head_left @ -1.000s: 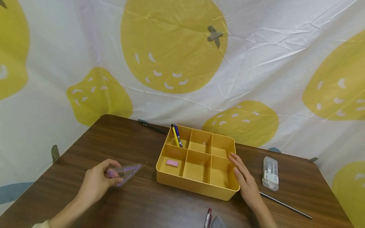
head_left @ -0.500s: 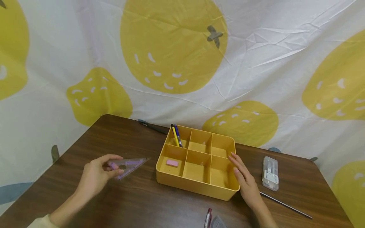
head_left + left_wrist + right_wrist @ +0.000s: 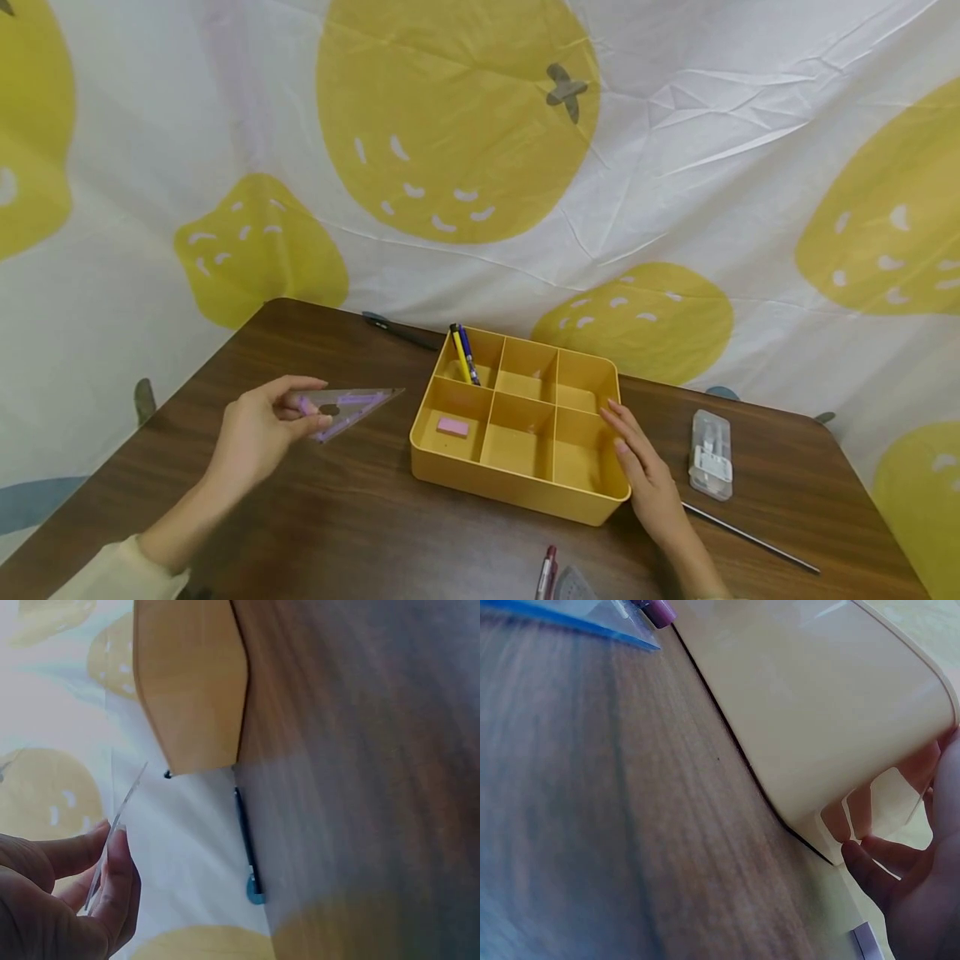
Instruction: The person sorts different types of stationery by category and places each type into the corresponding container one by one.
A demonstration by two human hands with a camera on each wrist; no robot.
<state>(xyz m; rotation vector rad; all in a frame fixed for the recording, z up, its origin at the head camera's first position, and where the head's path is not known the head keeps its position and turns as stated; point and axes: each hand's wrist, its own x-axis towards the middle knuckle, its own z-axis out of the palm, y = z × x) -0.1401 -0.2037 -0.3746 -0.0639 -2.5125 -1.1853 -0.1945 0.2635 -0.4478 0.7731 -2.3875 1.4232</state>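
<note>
Left of centre, the clear set square (image 3: 356, 411) carries purple bands; at centre, the divided organizer (image 3: 517, 492) is mustard yellow, with a pink eraser (image 3: 452, 427), a yellow pen (image 3: 461, 356) and a blue pen (image 3: 468, 357). The tabletop (image 3: 360, 517) is streaky dark brown; across the top, the white cloth (image 3: 712, 192) has yellow fruit prints.

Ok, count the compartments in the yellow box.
6: back-left compartment, back-middle compartment, back-right compartment, front-left compartment, front-middle compartment and front-right compartment; none hidden.

Fruit-print cloth (image 3: 457, 125) behind brown table (image 3: 375, 525)
</note>
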